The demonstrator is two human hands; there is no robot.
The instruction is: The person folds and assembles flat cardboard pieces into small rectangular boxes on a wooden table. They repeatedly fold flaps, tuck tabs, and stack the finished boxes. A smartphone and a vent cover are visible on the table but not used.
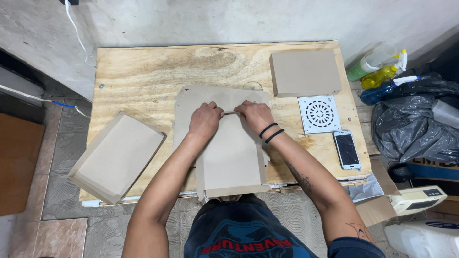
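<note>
Head view is showing both hands pressing on a flat cardboard sheet [233, 153] lying at the middle of the plywood table [143, 71]. The left hand [205, 119] and right hand [256, 114] are curling their fingers closed over a fold of the sheet, knuckles nearly meeting. A folded box [117, 155] is sitting left; a white drain grate [319, 113] and phone [346, 149] right.

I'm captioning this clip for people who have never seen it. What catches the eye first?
Two bare hands, left hand and right hand, press together on a flat brown cardboard sheet at the middle of a plywood table. A white round-patterned drain grate and a cracked phone lie to the right.
</note>
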